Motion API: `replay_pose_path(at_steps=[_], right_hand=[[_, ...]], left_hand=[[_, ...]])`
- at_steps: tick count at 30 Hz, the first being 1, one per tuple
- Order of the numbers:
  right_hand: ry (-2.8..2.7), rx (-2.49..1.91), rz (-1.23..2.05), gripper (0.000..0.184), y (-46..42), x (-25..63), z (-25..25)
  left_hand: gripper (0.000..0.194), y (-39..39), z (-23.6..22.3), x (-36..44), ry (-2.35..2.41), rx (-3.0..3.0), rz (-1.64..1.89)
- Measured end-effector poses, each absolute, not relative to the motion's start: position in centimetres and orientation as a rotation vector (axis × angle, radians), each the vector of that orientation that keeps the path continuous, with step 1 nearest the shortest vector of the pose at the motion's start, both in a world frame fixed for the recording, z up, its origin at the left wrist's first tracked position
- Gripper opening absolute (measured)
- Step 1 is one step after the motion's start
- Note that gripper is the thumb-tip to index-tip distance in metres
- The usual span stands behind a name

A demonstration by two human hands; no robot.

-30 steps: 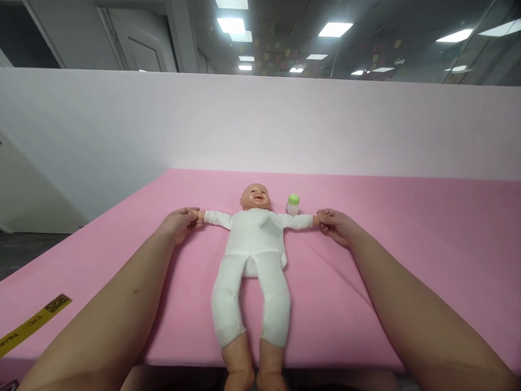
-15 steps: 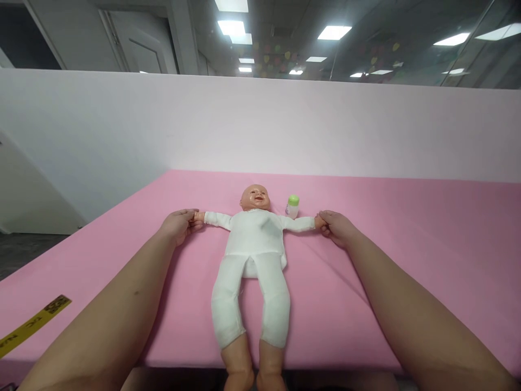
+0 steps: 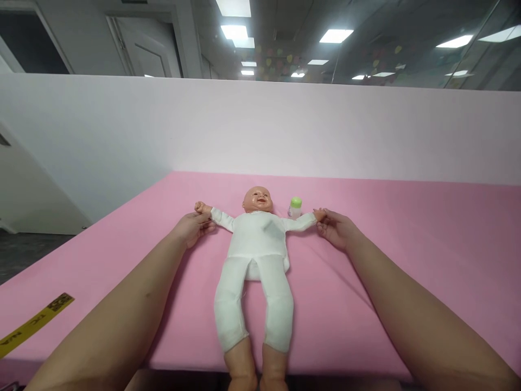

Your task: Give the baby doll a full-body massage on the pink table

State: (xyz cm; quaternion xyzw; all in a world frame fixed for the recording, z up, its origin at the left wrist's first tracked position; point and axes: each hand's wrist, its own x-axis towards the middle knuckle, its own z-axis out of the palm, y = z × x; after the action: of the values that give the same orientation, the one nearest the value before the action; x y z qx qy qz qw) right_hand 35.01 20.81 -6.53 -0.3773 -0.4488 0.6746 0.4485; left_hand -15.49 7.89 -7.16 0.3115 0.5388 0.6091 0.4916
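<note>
Right hand (image 3: 337, 230) partly hides the doll (image 3: 259, 236), whose feet (image 3: 273, 382) are cropped below.

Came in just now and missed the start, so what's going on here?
A person has a doll by both arms, which are spread out to the sides. The left hand holds one near the wrist, with the small fist showing beyond it, and the right hand holds the other by its hand. The doll lies face up on a pink table, its feet at the near edge. A green-capped bottle stands beside its head.
</note>
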Motion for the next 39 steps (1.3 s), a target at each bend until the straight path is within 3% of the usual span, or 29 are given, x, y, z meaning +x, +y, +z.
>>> replay_pose_path(at_steps=[5,12,15,18,23,31,36,39], right_hand=[[-1.196,-0.935,1.723,0.031,19.9,33.3,-6.8],[-1.243,-1.063,1.643,0.069,19.8,32.7,-6.6],[-1.251,-1.122,1.527,0.074,19.9,32.7,-6.6],[-1.241,-1.138,1.481,0.07,20.0,32.4,-6.8],[-1.246,-1.193,1.33,0.047,19.8,31.7,-6.8],[-1.515,-1.073,0.776,0.05,15.1,26.6,-4.6],[-1.985,-0.876,0.492,0.045,11.6,23.5,-4.0],[-2.236,-0.763,0.263,0.048,10.8,23.5,-4.1]], left_hand=[[0.045,7.9,-7.1,-13.7,1.361,0.877,1.401],[0.05,8.0,-7.1,-13.2,1.413,0.873,1.409],[0.05,7.9,-7.0,-13.2,1.409,0.867,1.407],[0.054,7.9,-7.0,-13.2,1.385,0.859,1.409],[0.058,7.8,-6.9,-13.0,1.467,0.931,1.431],[0.037,6.0,-4.4,-8.4,1.747,1.599,1.456],[0.049,5.0,-2.9,-5.5,1.544,1.863,1.373],[0.046,4.8,-2.6,-5.4,1.555,2.083,1.176]])
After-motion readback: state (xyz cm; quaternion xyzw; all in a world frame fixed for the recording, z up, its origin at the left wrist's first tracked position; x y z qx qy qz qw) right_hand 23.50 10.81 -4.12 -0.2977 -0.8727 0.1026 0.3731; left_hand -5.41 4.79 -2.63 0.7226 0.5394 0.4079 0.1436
